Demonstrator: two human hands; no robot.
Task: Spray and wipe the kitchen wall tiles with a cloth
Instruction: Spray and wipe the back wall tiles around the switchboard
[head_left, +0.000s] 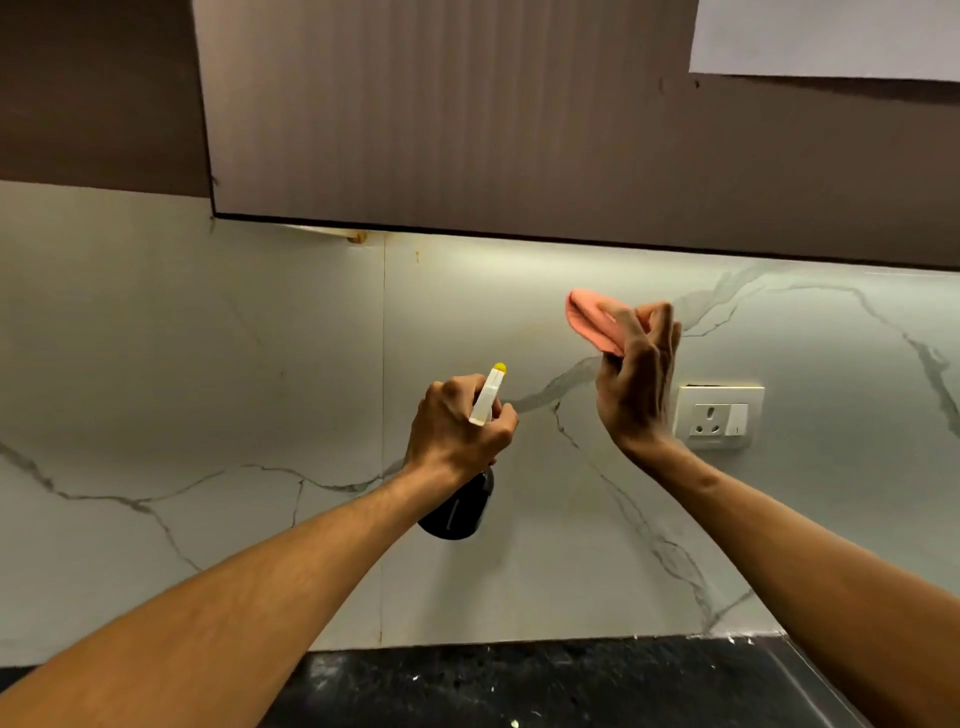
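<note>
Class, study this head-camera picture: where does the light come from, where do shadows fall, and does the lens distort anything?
Head view: light from under the cabinet brightens the upper wall tiles, fading downward. Head view: a faint shadow lies below the spray bottle in the left hand. Head view: the wide lens slants the cabinet's edge and stretches the forearms.

- Wall tiles (208, 364): marble-look, pale with grey veins, smooth, soft sheen.
- Cloth (589, 322): pink, soft matt fabric.
- Spray bottle (460, 506): dark glossy body; white plastic head, yellow nozzle tip.
- Upper cabinet (441, 114): brown wood-grain laminate, matt.
- Countertop (519, 686): black speckled stone, polished.
- Switch socket (719, 418): white glossy plastic.
</note>
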